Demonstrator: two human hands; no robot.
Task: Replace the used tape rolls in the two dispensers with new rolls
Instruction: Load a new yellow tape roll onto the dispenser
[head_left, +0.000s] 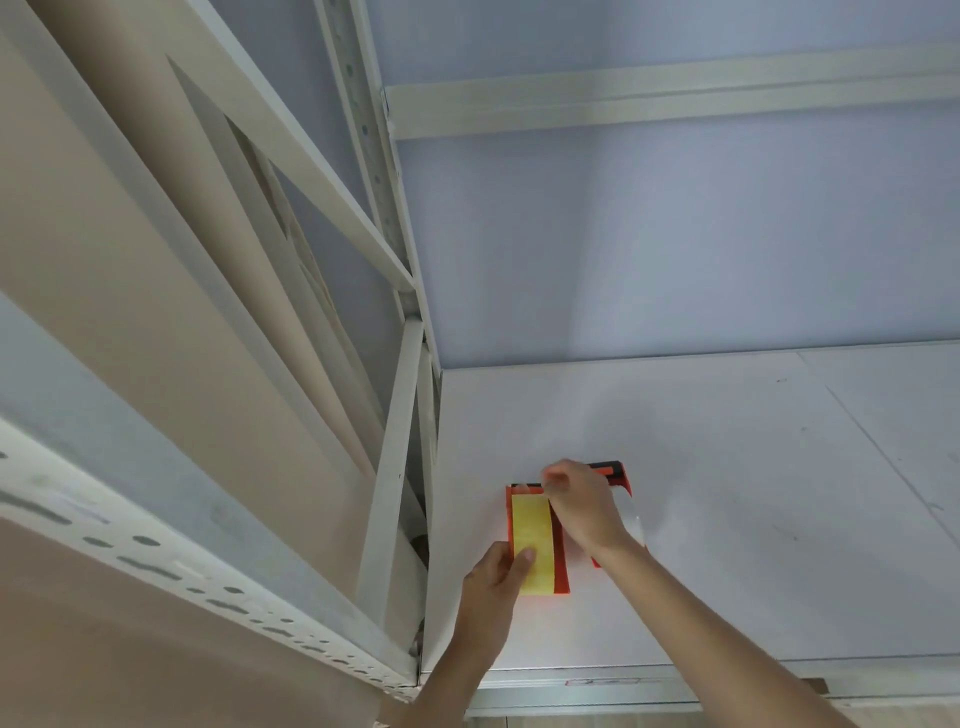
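An orange tape dispenser (560, 571) lies on the white shelf board (727, 493) and holds a yellowish tape roll (531, 530). My left hand (493, 592) grips the dispenser's near left side, its thumb pressed on the roll. My right hand (582, 504) reaches over the far end, fingers pinched near the tape's front edge at the black blade. A second orange dispenser (621, 475) lies just behind, mostly hidden by my right hand and wrist; a clear roll edge shows beside the wrist.
A white metal shelf upright (395, 467) and slotted beams (156, 561) stand to the left. A cross beam (675, 98) runs overhead against the pale wall. The shelf's front edge (623, 686) is near my forearms.
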